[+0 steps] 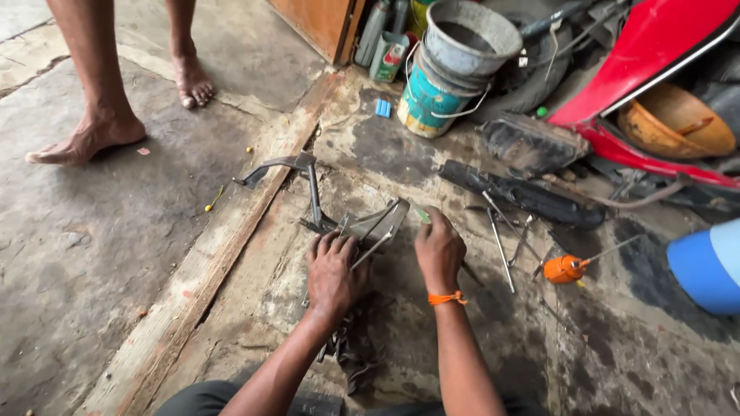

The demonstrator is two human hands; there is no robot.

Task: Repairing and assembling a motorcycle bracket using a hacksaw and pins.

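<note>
1. From my headcam I look down at a greasy concrete floor point(116, 231), where a bent grey metal bracket point(370, 225) with an attached black lever arm point(293, 173) lies just ahead of my knees.
2. My left hand point(333, 271) is curled down over the near end of the bracket, fingers closed on it and pinning it to the floor.
3. My right hand point(439, 250) is closed around a small tool with a greenish tip point(422, 214), pressed against the bracket's far edge; what kind of tool it is I cannot tell.
4. As I judge it, the work on the bracket is mid-way: the part is off whatever carried it and held steady, but nothing shows it finished or refitted.
5. Loose long wrenches point(499, 239) and an orange oil can point(565, 269) lie to the right, untouched, near a black rubber piece point(524, 196).
6. Stacked buckets point(451, 69) and a red motorcycle body panel point(655, 54) stand further back.
7. Another person's bare feet point(92, 135) stand at upper left, well apart from the bracket.
</note>
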